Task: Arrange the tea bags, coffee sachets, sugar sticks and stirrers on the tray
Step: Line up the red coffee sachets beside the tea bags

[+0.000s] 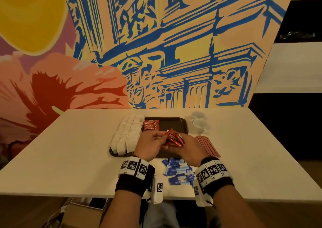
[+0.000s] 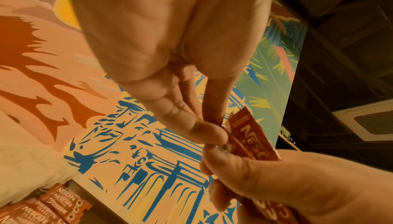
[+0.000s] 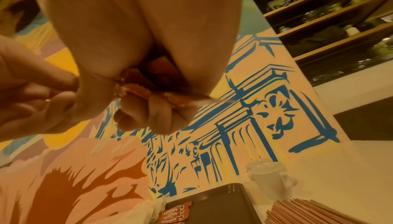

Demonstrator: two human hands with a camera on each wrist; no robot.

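Showing only overhead: blue sachets [image 1: 179, 172].

A white table [image 1: 69, 158] stands against a wall covered by a painted mural [image 1: 156, 44] — blue line-drawn columns on peach and yellow, a large orange-red flower at the left, and a yellow disc above it. Two white cups [image 1: 198, 121] sit side by side near the table's far edge, one behind the other. Below the near edge of the table a cardboard box [image 1: 81, 213] sits on the floor — and wooden shelves [image 3: 340, 14] holding small, blurred items show at the far right.
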